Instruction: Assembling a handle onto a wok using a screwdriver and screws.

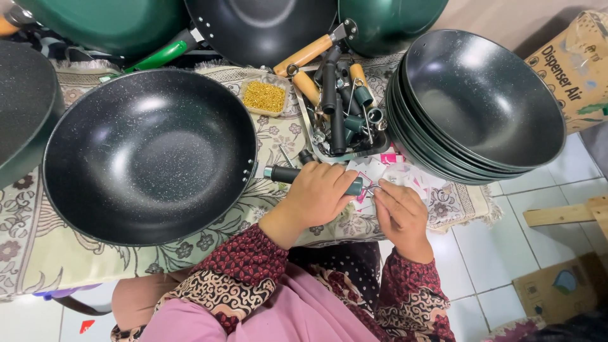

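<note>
- The left hand (pixel 320 193) has its grip closed around the dark green cylindrical handle (pixel 297 175) fixed to the large black speckled wok (pixel 149 155), which rests on the floral-cloth worktop (pixel 38 247).
- The right hand (pixel 400 212) pinches something small at the handle's outer end; what it is cannot be told.
- Just behind the hands, a metal tray of loose wooden and dark handles (pixel 339 104) sits beside a small clear tub of gold screws (pixel 264 96).
- A stack of black woks (pixel 481 101) stands to the right.
</note>
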